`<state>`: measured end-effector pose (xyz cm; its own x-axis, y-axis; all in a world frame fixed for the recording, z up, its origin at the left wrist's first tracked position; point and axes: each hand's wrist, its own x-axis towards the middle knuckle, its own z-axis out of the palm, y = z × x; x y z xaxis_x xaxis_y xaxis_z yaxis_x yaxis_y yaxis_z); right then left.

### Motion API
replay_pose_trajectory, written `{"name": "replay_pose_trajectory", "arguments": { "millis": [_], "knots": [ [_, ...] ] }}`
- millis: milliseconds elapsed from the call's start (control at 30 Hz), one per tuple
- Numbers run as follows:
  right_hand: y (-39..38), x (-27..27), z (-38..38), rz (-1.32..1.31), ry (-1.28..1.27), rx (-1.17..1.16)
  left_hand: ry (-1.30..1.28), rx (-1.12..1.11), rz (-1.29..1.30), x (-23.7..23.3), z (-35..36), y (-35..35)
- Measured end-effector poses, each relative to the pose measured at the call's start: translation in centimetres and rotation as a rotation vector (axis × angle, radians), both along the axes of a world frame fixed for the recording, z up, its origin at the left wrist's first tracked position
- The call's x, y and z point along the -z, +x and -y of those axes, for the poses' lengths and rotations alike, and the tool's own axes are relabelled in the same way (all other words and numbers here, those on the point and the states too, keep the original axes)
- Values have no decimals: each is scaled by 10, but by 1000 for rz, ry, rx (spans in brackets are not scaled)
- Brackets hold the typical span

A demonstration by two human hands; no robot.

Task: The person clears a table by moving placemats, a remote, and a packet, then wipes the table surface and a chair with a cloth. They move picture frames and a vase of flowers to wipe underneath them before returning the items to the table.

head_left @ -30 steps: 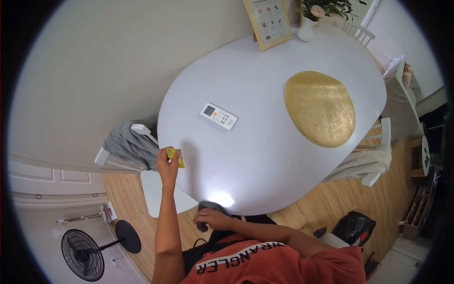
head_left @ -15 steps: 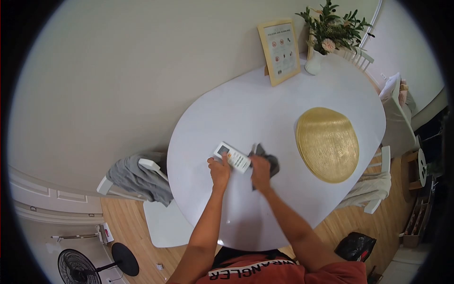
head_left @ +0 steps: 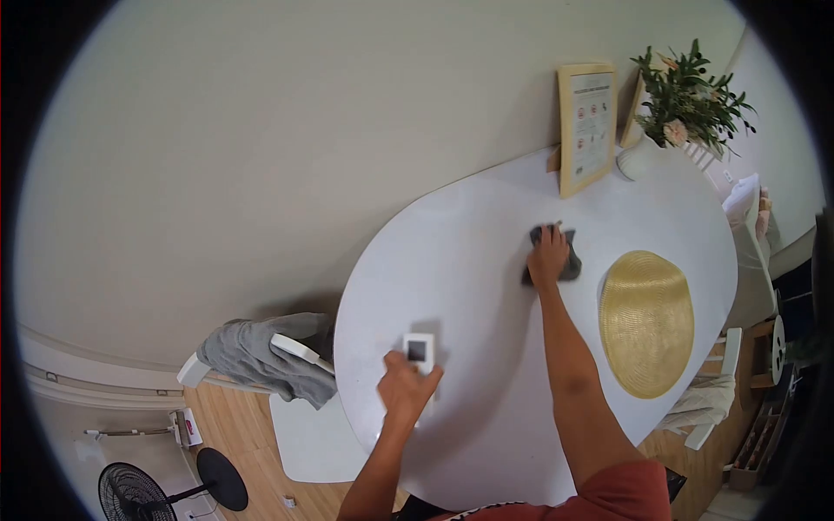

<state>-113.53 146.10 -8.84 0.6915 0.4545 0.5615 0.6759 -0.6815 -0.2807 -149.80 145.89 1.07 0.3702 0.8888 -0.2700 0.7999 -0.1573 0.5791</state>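
Much tabletop between remote and cloth near placemat edge.

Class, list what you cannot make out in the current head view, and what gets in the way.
In the head view:
Remote control: lower part covered by the left hand.
Grey cloth: middle hidden beneath the right hand.
Framed sign: fine print too small to read.
Rear frame: partly blocked by foliage.
Fan: lower part cut off by the bottom edge.
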Motion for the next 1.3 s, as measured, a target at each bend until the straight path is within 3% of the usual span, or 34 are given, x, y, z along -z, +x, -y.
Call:
{"name": "replay_pose_trajectory", "arguments": {
  "millis": [100, 167, 267, 333, 433, 500, 600, 700, 733, 867, 900, 933, 1033, 1067, 1133, 1200, 1267, 1300],
  "knots": [
    [-8, 9, -100, 4, 118, -358, 173, -147, 76, -14, -9, -53],
    [-56, 16, -154, 12, 179, -667, 263, -229, 51, -29, -16, -82],
    [-164, -8, -158, -223, 31, -1059, 328, -340, -15, -50, -25, -113],
    [-227, 0, -128, -270, 34, -1306, 346, -379, 25, -58, -32, -129],
    [-328, -7, -32, -209, -263, -1514, 400, -428, 17, -63, -36, -132],
    [-388, -10, 56, -394, -272, -1678, 391, -389, -3, -57, -34, -127],
    [-406, -18, 176, -363, -492, -1925, 386, -234, -29, -27, -20, -108],
    [-342, -11, 232, -567, -257, -1749, 336, -118, -58, -1, -1, -76],
    [-303, -30, 223, -719, -582, -1543, 265, -83, -86, 5, 5, -66],
    [-128, -25, 187, -227, -289, -756, 253, -20, -106, 28, 20, -32],
    [-107, -19, 175, -115, -21, -545, 306, -2, -107, 36, 20, -28],
    [-93, -21, 160, -111, -93, -426, 302, 4, -110, 35, 19, -24],
    [-129, -7, 140, -140, 10, -785, 283, -40, -160, 9, 25, -13],
    [-159, -16, 146, -264, -105, -897, 284, -42, -156, 8, 30, -15],
    [-231, -38, 186, -444, -225, -1099, 402, -197, 50, 12, 35, -32],
    [-288, -42, 237, -485, -497, -1317, 339, -241, 208, 20, 48, -60],
    [-325, -22, 313, -325, -446, -1477, 15, -335, 592, 35, 71, -86],
    [-317, -31, 330, -323, -448, -1476, 14, -335, 595, 41, 86, -93]
  ]
}}
